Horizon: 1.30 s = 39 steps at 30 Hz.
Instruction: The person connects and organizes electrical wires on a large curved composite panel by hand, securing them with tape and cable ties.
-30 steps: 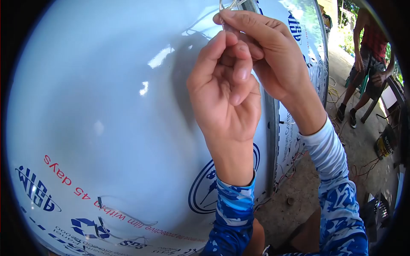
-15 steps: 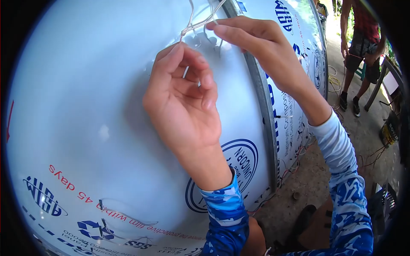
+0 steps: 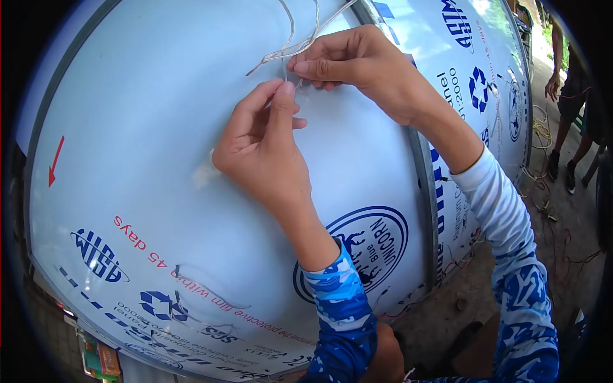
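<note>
In the head view, thin pale wires (image 3: 288, 52) come down from the top edge, and one ends in a dark tip left of my fingers. My left hand (image 3: 271, 147) has its thumb and forefinger pinched on a thin wire strand below that bundle. Just up and to the right, my right hand (image 3: 377, 80) pinches thin wire as well, its fingertips almost touching the left ones. Both hands are over a large pale panel (image 3: 147, 147) printed with blue logos and red lettering. Exactly where the strands cross is partly hidden by my fingers.
A grey metal edge strip (image 3: 426, 191) runs along the panel's right part, with more printed panel beyond. Another person (image 3: 578, 96) stands at the far right. Yellow cord (image 3: 541, 131) and reddish wires lie on the ground there. A loose wire (image 3: 211, 300) rests on the lower panel.
My left hand's fingers have come together into a pinch, and my right hand has moved down and left towards it. The camera has shifted, showing more of the panel's left edge.
</note>
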### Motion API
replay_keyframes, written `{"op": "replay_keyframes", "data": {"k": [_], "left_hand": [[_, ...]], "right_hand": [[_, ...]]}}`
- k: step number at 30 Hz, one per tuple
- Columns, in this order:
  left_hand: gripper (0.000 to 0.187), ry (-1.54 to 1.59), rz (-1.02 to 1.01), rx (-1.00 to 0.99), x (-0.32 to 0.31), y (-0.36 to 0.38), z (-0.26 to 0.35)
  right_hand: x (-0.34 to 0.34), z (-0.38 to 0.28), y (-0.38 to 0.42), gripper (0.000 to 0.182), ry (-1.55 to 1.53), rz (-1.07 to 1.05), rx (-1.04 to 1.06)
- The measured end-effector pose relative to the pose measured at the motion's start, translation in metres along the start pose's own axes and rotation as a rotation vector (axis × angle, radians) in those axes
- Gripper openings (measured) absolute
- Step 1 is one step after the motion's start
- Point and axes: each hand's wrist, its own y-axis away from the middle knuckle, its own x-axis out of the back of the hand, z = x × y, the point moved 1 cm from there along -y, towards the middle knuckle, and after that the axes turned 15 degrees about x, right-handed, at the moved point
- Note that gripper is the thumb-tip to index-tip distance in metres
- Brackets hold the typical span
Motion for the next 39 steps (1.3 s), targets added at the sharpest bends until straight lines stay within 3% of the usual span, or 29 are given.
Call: {"op": "replay_keyframes", "data": {"k": [3, 7, 19, 26, 31, 36, 39], "left_hand": [[0.011, -0.084, 0.104, -0.098, 0.000, 0.002, 0.003], [0.010, -0.192, 0.077, -0.005, 0.000, 0.003, 0.004], [0.013, -0.214, 0.043, -0.030, -0.003, 0.005, 0.001], [0.012, -0.232, 0.023, -0.097, -0.003, 0.006, 0.004], [0.011, -0.110, -0.044, -0.033, -0.002, 0.004, 0.002], [0.011, -0.122, -0.090, -0.052, -0.003, 0.004, 0.001], [0.012, -0.124, -0.102, -0.056, -0.004, 0.005, 0.002]], "right_hand": [[0.000, -0.007, -0.002, 0.014, 0.081, 0.025, 0.021], [0.001, -0.010, -0.001, 0.023, 0.119, 0.012, 0.043], [-0.011, -0.003, 0.005, 0.017, -0.157, 0.184, 0.054], [-0.012, -0.005, 0.004, 0.019, 0.003, 0.162, 0.114], [-0.008, -0.010, 0.007, 0.022, 0.186, 0.098, 0.124], [-0.011, -0.008, 0.003, 0.023, 0.123, 0.303, 0.090], [-0.012, -0.010, 0.002, 0.021, 0.110, 0.308, 0.121]]}}
